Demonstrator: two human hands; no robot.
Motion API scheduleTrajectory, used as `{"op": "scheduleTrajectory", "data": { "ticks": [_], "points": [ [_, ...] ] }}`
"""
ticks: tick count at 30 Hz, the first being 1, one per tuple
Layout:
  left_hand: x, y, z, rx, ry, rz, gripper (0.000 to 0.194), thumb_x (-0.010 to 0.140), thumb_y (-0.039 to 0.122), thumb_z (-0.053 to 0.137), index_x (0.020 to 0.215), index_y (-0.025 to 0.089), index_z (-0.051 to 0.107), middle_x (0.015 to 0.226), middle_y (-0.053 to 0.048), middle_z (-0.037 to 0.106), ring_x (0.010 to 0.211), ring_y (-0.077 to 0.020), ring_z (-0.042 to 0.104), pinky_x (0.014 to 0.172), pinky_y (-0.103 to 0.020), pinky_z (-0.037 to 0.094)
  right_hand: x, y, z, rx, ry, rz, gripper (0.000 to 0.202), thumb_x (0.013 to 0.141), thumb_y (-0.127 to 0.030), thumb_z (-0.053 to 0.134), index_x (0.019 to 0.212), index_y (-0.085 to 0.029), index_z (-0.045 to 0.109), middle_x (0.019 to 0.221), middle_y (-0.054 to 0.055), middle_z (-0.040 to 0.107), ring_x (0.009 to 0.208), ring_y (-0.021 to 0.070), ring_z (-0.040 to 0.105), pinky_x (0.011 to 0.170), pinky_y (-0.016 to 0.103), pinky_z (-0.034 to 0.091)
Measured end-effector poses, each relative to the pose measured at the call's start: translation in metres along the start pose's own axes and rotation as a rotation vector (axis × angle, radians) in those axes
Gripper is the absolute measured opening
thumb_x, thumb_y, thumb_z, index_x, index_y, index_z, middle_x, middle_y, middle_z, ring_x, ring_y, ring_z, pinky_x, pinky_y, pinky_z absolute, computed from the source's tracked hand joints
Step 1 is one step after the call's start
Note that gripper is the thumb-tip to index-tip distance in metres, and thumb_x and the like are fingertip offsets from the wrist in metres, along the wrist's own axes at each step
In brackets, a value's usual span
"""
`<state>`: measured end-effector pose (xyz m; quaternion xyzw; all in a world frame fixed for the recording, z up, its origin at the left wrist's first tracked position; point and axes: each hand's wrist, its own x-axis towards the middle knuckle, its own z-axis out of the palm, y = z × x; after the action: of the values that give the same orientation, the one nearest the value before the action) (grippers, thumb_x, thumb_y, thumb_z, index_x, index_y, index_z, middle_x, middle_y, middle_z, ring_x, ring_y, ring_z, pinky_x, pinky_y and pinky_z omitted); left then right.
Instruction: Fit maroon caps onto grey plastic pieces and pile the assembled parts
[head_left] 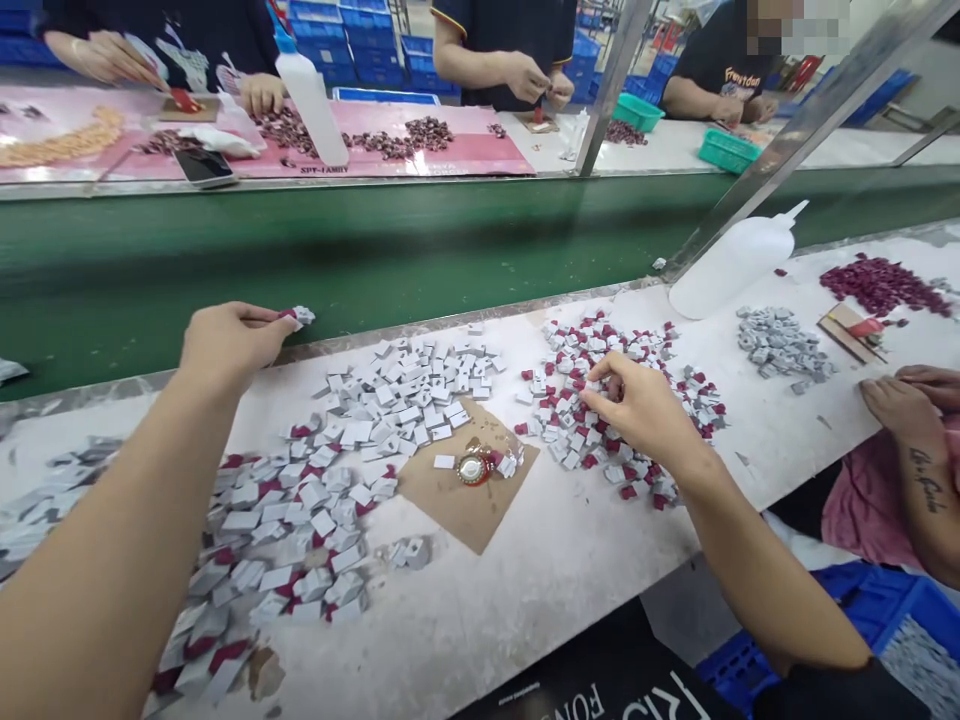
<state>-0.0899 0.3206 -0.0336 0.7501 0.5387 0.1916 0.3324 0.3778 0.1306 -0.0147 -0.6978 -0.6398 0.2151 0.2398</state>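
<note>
My left hand [229,345] is held out over the near edge of the green belt, its fingertips pinching a small grey-and-maroon piece [302,316]. At the pile of small grey-and-maroon pieces [559,425], my right hand [637,405] has thumb and fingers closed on a small grey piece, mostly hidden by the fingertips. Between my arms lies a brown cardboard square [480,520] bearing a bottle cap [473,468], wet-looking smears and a few small pieces. Loose grey blocks [412,385] are heaped behind it. Larger grey-and-maroon pieces [300,530] spread beside my left forearm.
A green conveyor belt [450,240] runs across, with co-workers' hands [529,78] beyond it. A white squeeze bottle [731,265] lies tilted by a metal post [697,245]. At right are maroon pieces [885,285], grey pieces [784,345] and a neighbour's hands [904,405].
</note>
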Motion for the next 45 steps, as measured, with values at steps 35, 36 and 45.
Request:
{"op": "scheduleTrajectory", "data": {
  "ticks": [35, 36, 45],
  "points": [
    [-0.126, 0.146, 0.1, -0.093, -0.012, 0.111, 0.014, 0.103, 0.032, 0.07, 0.112, 0.025, 0.077, 0.115, -0.009, 0.083, 0.106, -0.0274, 0.077, 0.095, -0.043, 0.064, -0.067, -0.051, 0.073, 0.889, -0.219, 0.026, 0.016, 0.098, -0.042, 0.094, 0.108, -0.029, 0.092, 0.106, 0.006, 0.09, 0.097, 0.0256, 0.087, 0.095, 0.045, 0.076],
    [-0.128, 0.147, 0.1, -0.156, -0.006, 0.088, 0.014, 0.102, 0.034, 0.073, 0.112, 0.025, 0.079, 0.116, -0.009, 0.083, 0.107, -0.0273, 0.077, 0.097, -0.043, 0.065, -0.068, -0.052, 0.074, 0.883, -0.208, 0.017, 0.015, 0.098, -0.041, 0.094, 0.107, -0.029, 0.092, 0.106, 0.006, 0.09, 0.098, 0.0261, 0.088, 0.095, 0.045, 0.076],
    [-0.137, 0.148, 0.107, -0.572, -0.055, -0.134, 0.021, 0.093, 0.036, 0.087, 0.108, 0.024, 0.08, 0.113, -0.012, 0.087, 0.104, -0.0296, 0.086, 0.093, -0.044, 0.074, -0.07, -0.058, 0.077, 0.715, -0.12, -0.108, 0.005, 0.102, -0.034, 0.086, 0.102, -0.031, 0.09, 0.105, 0.007, 0.09, 0.101, 0.029, 0.085, 0.086, 0.047, 0.075]
  ]
}}
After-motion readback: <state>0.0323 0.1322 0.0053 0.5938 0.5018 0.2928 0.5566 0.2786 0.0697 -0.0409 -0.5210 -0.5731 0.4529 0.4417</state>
